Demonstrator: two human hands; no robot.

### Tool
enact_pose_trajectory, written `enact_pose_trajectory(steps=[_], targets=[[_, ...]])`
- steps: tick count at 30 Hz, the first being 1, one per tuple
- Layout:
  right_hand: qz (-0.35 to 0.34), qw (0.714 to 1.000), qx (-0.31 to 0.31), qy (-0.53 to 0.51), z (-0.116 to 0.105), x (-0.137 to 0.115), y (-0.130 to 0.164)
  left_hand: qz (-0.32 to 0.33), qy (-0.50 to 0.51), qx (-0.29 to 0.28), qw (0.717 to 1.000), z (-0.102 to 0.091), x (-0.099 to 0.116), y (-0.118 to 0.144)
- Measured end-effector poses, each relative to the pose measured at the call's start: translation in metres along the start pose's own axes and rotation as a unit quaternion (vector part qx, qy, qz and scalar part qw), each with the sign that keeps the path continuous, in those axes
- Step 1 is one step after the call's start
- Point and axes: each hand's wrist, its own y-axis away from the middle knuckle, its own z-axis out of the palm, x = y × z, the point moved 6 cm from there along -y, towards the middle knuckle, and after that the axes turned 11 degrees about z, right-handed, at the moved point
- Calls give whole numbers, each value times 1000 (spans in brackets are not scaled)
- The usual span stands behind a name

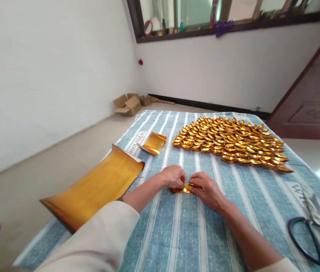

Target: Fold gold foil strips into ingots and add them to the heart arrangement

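My left hand [173, 176] and my right hand [208, 190] meet over a small folded piece of gold paper [183, 189] that lies on the blue-and-white striped cloth [182, 230]. Both hands pinch it, the left at its left end, the right at its right end. A large heap of several folded gold paper ingots [230, 141] lies beyond my hands, toward the far right of the cloth.
A big curled gold sheet [96, 187] lies at the left edge of the cloth, a smaller stack of gold sheets [154, 143] farther back. Black-handled scissors [311, 236] lie at the right. Open cardboard boxes [128, 104] sit on the floor by the wall.
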Motion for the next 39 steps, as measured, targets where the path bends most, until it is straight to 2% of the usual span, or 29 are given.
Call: enact_pose_trajectory(steps=[4, 10, 14, 17, 21, 24, 26, 28, 31, 34, 36, 39], targets=[[31, 998, 38, 51, -4, 7, 2, -13, 18, -13, 1000, 4, -4, -8], [45, 996, 29, 69, -5, 8, 2, -5, 86, -36, 996, 10, -10, -11], [54, 997, 34, 45, -7, 7, 1, 7, 141, -38, 989, 12, -11, -7], [64, 997, 49, -12, -9, 7, 0, 13, 164, -28, 986, 13, -11, -4], [110, 984, 33, -136, -10, 10, -2, 25, 153, 13, 988, 4, -8, 1], [160, 959, 20, -234, -9, 15, -2, 40, 120, 68, 990, -9, -3, 6], [171, 944, 12, -281, -8, 17, -2, 60, 92, 107, 988, -16, 2, 9], [169, 941, 15, -293, -7, 18, -2, 102, 48, 157, 981, -18, 7, 12], [111, 966, 74, -220, -13, 11, 0, 168, -11, 242, 955, -13, 11, 18], [-34, 987, 147, -53, -18, -16, 8, 221, -32, 312, 924, -1, 12, 25], [-114, 979, 156, 68, -13, -34, 15, 230, -44, 353, 906, 5, 11, 30], [-170, 961, 128, 174, -2, -47, 21, 208, -74, 374, 901, 14, 10, 38]])
